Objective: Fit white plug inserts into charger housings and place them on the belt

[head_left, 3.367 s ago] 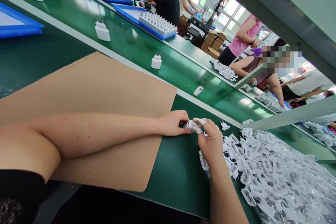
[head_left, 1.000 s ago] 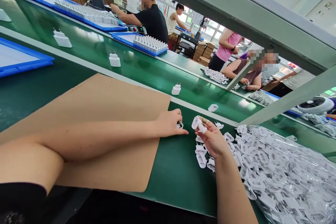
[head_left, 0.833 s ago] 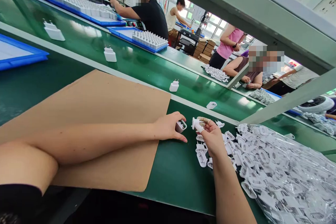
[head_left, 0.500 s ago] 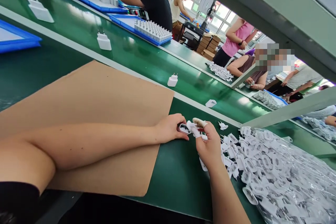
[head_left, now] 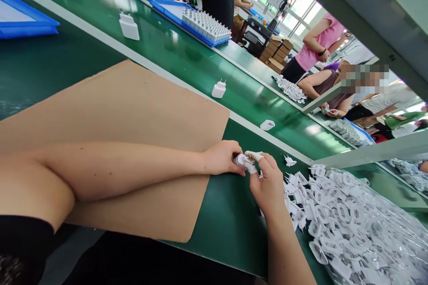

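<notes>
My left hand (head_left: 226,156) is closed around a small white charger housing (head_left: 238,159) above the green table, just right of the brown cardboard. Against the open end of that housing, my right hand (head_left: 267,176) pinches a white piece between thumb and forefinger, both wrapped in white finger covers. The piece is mostly hidden by those fingers, so its shape is unclear. Right of my right hand lies a large heap of white plug parts (head_left: 337,209), partly in clear plastic.
Beyond the cardboard (head_left: 133,111), a green conveyor (head_left: 187,67) carries white chargers (head_left: 219,89). Blue trays (head_left: 214,43) stand on its far side, where several people work. A grey metal beam (head_left: 384,149) slants across the right. A blue tray (head_left: 30,31) sits at left.
My right hand has brought its white piece against the housing in my left hand, covering its dark opening. The camera view has shifted, and chargers on the conveyor appear slightly displaced.
</notes>
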Motion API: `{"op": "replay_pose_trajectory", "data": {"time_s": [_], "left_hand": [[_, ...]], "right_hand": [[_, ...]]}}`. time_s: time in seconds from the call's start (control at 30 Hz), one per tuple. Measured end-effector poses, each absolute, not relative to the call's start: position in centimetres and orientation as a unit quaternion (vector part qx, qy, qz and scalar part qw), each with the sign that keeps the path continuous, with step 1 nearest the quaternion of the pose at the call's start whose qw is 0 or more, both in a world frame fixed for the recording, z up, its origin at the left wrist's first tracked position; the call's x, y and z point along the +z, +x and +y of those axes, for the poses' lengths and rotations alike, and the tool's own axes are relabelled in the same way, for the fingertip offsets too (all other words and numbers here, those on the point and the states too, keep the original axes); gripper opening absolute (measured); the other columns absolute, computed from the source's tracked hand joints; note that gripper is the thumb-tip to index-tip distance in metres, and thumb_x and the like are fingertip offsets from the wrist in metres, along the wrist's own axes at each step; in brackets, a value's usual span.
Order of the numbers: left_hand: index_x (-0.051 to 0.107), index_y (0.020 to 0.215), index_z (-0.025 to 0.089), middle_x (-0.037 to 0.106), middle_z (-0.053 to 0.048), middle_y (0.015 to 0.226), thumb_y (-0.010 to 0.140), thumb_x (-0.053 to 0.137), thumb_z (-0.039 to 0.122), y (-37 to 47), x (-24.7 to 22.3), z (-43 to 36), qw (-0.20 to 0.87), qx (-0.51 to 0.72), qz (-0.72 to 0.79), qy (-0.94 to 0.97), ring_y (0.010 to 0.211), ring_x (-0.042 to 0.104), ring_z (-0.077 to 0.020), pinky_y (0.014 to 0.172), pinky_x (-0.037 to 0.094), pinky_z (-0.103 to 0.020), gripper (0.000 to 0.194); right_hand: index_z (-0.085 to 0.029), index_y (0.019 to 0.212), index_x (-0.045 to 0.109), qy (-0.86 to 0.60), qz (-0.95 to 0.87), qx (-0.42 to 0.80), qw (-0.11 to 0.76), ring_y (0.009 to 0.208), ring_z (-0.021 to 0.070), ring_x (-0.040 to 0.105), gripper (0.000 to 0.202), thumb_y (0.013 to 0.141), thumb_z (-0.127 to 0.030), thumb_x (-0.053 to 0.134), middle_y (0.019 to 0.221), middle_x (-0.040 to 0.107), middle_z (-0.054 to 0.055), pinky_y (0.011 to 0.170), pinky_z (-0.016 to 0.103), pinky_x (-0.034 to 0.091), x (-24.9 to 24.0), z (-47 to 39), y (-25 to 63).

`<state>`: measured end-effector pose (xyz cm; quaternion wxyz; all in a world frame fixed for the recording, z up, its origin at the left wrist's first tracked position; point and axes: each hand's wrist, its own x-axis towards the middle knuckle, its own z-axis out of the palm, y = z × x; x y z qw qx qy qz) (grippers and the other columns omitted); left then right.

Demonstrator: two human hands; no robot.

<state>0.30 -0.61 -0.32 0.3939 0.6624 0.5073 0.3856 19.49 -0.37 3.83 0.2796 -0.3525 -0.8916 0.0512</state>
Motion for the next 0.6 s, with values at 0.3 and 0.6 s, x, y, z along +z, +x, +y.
{"op": "replay_pose_trajectory", "data": {"time_s": [0.3, 0.6], "left_hand": [[0.061, 0.068, 0.018, 0.054, 0.003, 0.075, 0.061, 0.091, 0.042, 0.4, -0.4, -0.7, 0.390, 0.388, 0.512, 0.660, 0.067, 0.051, -0.0139, 0.058, 0.036, -0.027, 0.039], [0.062, 0.073, 0.019, 0.054, 0.003, 0.079, 0.061, 0.090, 0.043, 0.8, -0.7, -1.0, 0.382, 0.392, 0.532, 0.646, 0.069, 0.053, -0.0147, 0.060, 0.039, -0.027, 0.038]], "right_hand": [[-0.021, 0.089, 0.068, -0.374, -0.900, -0.009, 0.225, 0.082, 0.0227, 0.059, 0.034, 0.075, 0.000, 0.046, 0.090, 0.065, 0.007, 0.070, 0.032, 0.047, 4.6, -0.6, 18.2], [-0.022, 0.099, 0.073, -0.465, -0.854, 0.010, 0.235, 0.075, 0.0200, 0.060, 0.030, 0.081, -0.009, 0.053, 0.088, 0.066, 0.004, 0.061, 0.029, 0.040, 3.7, -1.6, 18.0]]}}
